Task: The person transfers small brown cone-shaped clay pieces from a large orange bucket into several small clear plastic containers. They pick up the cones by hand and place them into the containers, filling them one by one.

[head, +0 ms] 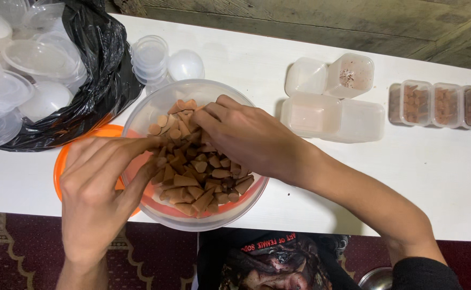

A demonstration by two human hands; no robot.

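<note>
Your right hand [246, 134] pinches small brown cones [200, 177] directly beneath it in the clear round plastic bowl [155, 107]; your left hand [98, 188], fingers pressed together, touches them too.

Dim warm overhead light; soft shadows under arms; mild glare on white table [434, 177]; slight blur.

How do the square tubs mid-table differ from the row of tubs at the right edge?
The square tubs mid-table look empty, bar one with a dusting of residue; the row at the right edge holds brown cones. The middle ones sit clustered, the right ones lined up. Both are clear plastic on the white table.
</note>
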